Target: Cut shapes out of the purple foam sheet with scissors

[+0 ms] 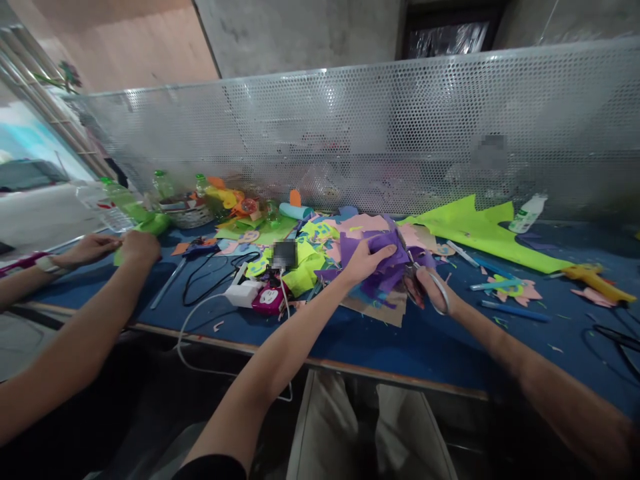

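Note:
My left hand (364, 263) is closed on a crumpled piece of purple felt (383, 267), thumb on top. Fingers of my right hand (431, 288) are wrapped round the handles of a pair of scissors (441, 297). The blades point up and away, against the right side of the purple felt; how far they are apart is hard to see. Under the felt lies a sheet of brown cardboard (385, 315). Pink and yellow-green scraps (320, 232) are heaped just behind and to the left.
A co-worker's hands (140, 248) hold something green at the left. A pink power strip (269, 300) with a white adapter and cables sits left of my arm. Lime felt (465, 230), pens (515, 310), a glue gun (597, 280) and a white bottle (529, 215) lie right. A perforated metal screen (300, 147) stands behind.

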`<state>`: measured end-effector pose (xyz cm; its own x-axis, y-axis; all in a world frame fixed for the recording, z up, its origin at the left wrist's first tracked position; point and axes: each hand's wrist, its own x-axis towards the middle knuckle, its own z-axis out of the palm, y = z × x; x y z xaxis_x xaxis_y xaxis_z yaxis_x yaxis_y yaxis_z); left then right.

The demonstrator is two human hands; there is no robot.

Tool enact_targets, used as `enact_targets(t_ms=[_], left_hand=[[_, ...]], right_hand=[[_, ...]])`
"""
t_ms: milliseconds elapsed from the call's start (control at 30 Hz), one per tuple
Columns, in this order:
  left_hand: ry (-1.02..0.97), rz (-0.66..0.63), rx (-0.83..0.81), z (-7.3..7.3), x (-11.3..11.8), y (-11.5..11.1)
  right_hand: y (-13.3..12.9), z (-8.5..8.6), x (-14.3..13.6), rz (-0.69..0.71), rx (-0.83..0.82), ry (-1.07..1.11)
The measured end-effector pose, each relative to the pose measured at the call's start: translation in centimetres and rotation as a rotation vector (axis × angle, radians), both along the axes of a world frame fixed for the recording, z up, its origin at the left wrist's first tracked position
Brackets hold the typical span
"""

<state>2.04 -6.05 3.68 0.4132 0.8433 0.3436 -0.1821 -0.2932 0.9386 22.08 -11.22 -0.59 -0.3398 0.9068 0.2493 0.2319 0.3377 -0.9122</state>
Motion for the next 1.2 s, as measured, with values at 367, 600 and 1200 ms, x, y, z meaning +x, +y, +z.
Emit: enact_targets(t_ms=[367, 600, 1200], left_hand=[[0.071, -0.029, -0.003, -0.2, 0.3, -0.1], [-0.053, 0.067, 0.018, -0.8, 0.7, 0.5], [-0.049, -0.160, -0.153, -0.7, 0.3, 0.4]], right_hand=[[0.8, -0.4, 0.7, 0.005, 0.026, 0.108], [1.2, -0.9, 0.2, -0.018, -0.020, 0.161], [1.8, -1.7, 1.4, 0.134, -0.165, 0.186]])
